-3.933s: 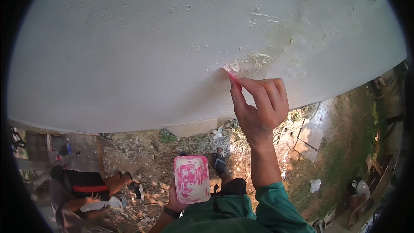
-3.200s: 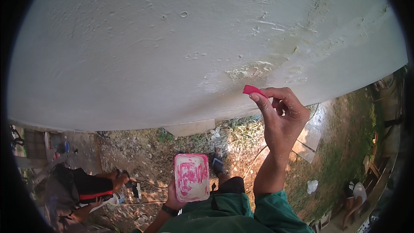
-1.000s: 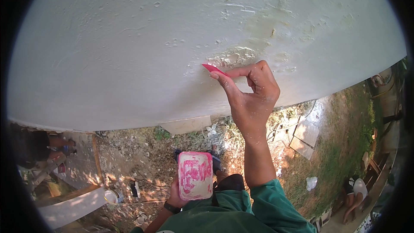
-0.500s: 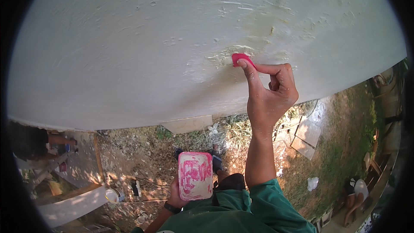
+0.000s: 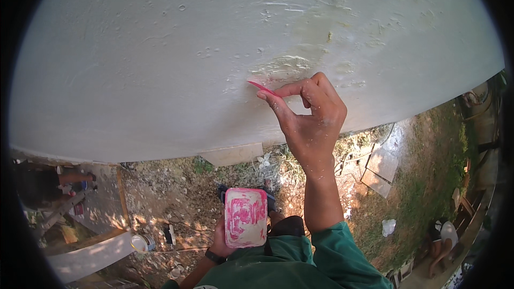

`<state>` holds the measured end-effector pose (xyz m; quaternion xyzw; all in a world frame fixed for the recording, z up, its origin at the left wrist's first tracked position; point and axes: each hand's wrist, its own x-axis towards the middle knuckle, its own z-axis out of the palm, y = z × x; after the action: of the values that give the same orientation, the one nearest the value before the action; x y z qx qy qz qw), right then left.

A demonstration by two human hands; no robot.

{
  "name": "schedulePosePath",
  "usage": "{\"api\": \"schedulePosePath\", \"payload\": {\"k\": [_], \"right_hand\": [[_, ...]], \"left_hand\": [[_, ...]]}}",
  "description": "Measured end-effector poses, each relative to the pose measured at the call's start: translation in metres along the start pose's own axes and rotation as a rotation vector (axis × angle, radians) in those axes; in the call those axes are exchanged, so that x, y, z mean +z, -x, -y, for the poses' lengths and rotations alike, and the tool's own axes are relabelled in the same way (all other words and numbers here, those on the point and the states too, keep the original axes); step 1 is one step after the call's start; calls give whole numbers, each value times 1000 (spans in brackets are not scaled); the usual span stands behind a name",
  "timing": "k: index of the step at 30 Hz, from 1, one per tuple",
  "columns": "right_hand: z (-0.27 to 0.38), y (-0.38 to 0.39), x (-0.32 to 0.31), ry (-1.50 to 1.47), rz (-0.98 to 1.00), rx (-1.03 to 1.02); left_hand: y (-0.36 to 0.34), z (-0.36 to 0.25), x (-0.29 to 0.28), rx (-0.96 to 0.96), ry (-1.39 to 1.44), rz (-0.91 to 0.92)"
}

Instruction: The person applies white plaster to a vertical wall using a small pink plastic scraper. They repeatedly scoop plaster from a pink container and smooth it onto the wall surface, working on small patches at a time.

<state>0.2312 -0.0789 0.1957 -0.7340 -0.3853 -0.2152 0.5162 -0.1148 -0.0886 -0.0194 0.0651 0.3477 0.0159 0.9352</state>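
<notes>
Head view. We are pinching a thin pink scraper point(image 5: 261, 86) in our right hand point(image 5: 310, 118), thumb and forefinger closed on its near end, the other fingers curled in. We are pressing its blade edge against the white plastered wall point(image 5: 160, 64), just beside a rough, yellowish patch of filler point(image 5: 286, 67). We are gripping a pink rectangular tray point(image 5: 246, 217) in our left hand point(image 5: 219, 235), fingers wrapped round its left edge, holding it low near our chest, well apart from the wall. We are wearing green sleeves point(image 5: 342, 251). Below us we are seeing rubble-strewn ground point(image 5: 176, 187), flat slabs point(image 5: 380, 166) on the grass, and another person point(image 5: 441, 235) crouching at lower right.
</notes>
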Motion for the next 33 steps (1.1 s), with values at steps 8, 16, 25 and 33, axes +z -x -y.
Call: {"api": "schedulePosePath", "payload": {"k": [8, 16, 25, 33], "right_hand": [[-5, -14, -3, 201, -226, -133], [-22, -3, -22, -190, -350, 468], [-18, 8, 9, -115, 14, 142], [-29, -17, -7, 156, -231, 30]], "left_hand": [[0, 4, -5, 32, -104, -81], [12, -2, 3, 217, -635, -65], [9, -6, 0, 132, -378, -52], [6, -4, 8, 95, -139, -51]]}}
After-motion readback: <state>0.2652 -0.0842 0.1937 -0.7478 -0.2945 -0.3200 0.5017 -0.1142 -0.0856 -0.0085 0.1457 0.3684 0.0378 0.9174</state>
